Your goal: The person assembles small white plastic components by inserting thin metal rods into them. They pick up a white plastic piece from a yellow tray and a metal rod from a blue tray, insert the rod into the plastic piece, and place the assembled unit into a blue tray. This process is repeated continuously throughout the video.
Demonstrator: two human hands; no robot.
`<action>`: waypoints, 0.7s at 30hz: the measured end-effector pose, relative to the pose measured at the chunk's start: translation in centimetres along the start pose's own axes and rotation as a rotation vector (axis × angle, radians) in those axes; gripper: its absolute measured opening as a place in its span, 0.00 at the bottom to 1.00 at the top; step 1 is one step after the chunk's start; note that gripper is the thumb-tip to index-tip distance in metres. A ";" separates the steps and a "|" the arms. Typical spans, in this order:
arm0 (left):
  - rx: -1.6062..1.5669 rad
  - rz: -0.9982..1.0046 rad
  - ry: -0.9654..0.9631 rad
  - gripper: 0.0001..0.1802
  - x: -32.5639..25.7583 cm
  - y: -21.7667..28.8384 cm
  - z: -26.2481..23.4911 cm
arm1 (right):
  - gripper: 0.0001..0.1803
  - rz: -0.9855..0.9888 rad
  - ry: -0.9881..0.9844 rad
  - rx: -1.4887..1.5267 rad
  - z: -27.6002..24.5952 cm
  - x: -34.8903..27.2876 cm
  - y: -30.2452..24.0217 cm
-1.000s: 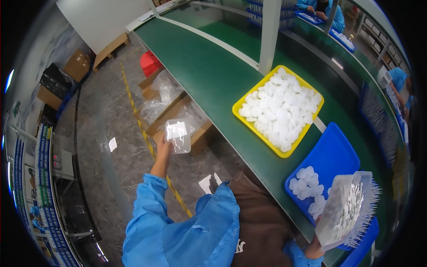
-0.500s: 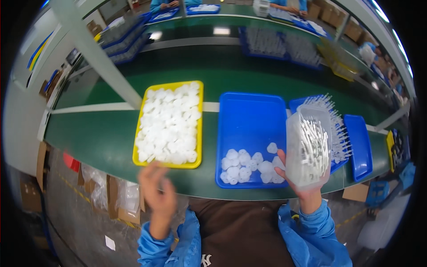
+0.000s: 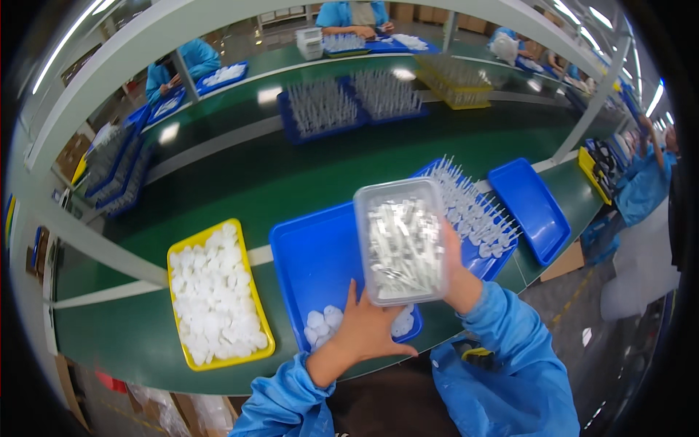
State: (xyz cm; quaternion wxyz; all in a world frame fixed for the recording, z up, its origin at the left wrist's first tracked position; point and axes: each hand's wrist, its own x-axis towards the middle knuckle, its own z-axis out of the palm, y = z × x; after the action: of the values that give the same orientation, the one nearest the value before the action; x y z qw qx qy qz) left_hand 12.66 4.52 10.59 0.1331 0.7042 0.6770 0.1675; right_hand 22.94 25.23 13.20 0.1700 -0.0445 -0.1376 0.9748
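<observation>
My right hand (image 3: 456,266) grips the right side of a clear plastic box (image 3: 368,255), tilted toward me above the near blue tray (image 3: 309,251). Inside the box lie many thin white sticks (image 3: 408,240). My left hand (image 3: 364,328) is spread with thumb and fingers apart, just under the box's lower left corner; whether it touches the box I cannot tell. White rounded discs (image 3: 320,324) lie in the front of that tray, partly hidden by this hand. To the left, a yellow tray (image 3: 268,342) is filled with similar white discs (image 3: 215,298).
Right of the box, another blue tray (image 3: 507,258) holds rows of discs with upright sticks (image 3: 470,207). Beyond it lies a further blue tray (image 3: 535,211). Loaded trays (image 3: 320,113) sit farther back. A white frame post (image 3: 95,240) rises at left. Co-workers (image 3: 353,18) sit opposite.
The view has turned rightward. My right hand has brought the box of sticks left, over the near blue tray. My left hand has gone from beside the yellow tray to beneath the box.
</observation>
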 end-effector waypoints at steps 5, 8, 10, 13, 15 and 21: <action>0.047 0.026 0.087 0.64 -0.2 0.0 0.2 | 0.47 0.159 0.080 -0.227 1.7 6.0 0.0; 0.021 0.064 0.126 0.57 -0.6 0.0 0.9 | 0.47 0.272 0.151 -0.340 -0.9 9.2 -1.4; 0.026 0.033 0.125 0.55 -1.2 0.5 1.1 | 0.46 0.374 0.194 -0.444 -1.4 10.9 -2.1; 0.037 -0.002 0.148 0.50 -2.2 1.1 1.8 | 0.45 0.457 0.166 -0.697 -1.4 12.8 -2.8; 0.051 -0.013 0.173 0.47 -2.5 1.2 1.8 | 0.44 0.510 0.136 -0.850 -1.1 14.0 -3.2; -0.017 -0.078 0.175 0.44 -3.2 0.4 -0.8 | 0.44 0.595 0.089 -1.220 0.9 15.9 -3.5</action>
State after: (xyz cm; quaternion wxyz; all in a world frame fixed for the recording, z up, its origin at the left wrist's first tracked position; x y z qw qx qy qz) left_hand 12.61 1.25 11.34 0.0856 0.6588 0.7115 0.2288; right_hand 8.99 33.61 14.44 -0.1556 -0.2087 -0.6374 0.7252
